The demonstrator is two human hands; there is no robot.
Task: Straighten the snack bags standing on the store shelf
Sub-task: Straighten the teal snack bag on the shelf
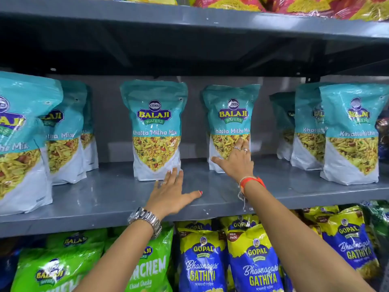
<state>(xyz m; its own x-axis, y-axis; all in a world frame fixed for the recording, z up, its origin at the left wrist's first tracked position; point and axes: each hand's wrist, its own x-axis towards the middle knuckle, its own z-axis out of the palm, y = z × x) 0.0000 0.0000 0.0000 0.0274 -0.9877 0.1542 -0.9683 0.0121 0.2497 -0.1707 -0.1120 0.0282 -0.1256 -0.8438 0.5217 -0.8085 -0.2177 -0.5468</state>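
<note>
Your right hand (236,163) lies flat, unclenched, against one teal bag (230,123); your left hand (170,193), fingers spread, touches the middle bag (154,129).

Bare grey metal shelf (109,192) lies open before my left hand (170,192). Gaps flank the two middle teal snack bags (155,131) (230,127); the upper shelf (189,24) caps my reach.

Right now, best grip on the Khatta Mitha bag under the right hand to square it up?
Probably grip the lower white part of the right bag by its two side edges, coming from the front. It stands upright on a flat base on the shelf, and open shelf lies on both sides. The right hand is already spread flat on its lower front; the left hand is open, fingertips at the middle bag's base.
</note>
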